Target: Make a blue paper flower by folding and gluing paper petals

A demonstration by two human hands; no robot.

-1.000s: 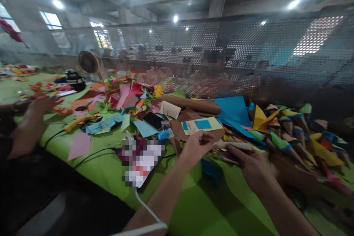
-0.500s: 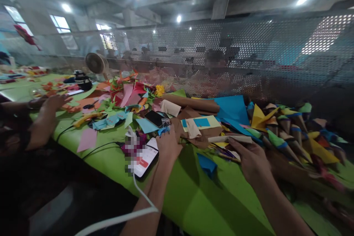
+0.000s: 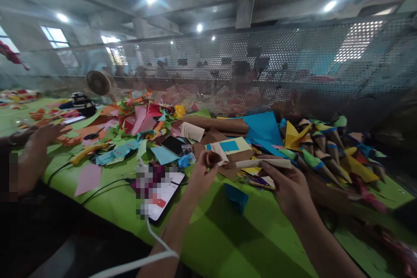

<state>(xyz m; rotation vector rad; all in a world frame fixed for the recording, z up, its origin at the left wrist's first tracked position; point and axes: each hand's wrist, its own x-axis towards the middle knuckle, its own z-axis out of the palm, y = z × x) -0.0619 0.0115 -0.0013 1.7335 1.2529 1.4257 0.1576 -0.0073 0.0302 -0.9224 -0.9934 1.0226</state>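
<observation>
My left hand (image 3: 199,175) is raised over the green table (image 3: 228,239), fingers pinched on a small brown paper cone (image 3: 212,157). My right hand (image 3: 286,187) is closed around a long cream rolled paper (image 3: 264,163) that points left toward the cone. Both hands hover just in front of a heap of brown and cream paper sheets (image 3: 228,150). A crumpled blue paper scrap (image 3: 236,196) lies on the table between my forearms.
A phone (image 3: 159,193) on a white cable lies left of my left hand, a second dark phone (image 3: 172,144) behind it. Several finished coloured paper cones (image 3: 325,152) pile at the right. Another person's hands (image 3: 42,137) rest at the left. A perforated metal screen (image 3: 260,65) backs the table.
My left hand left the phone's edge, picked up the brown cone and lifted it rightward. My right hand stayed on the cream roll. The camera shifted slightly.
</observation>
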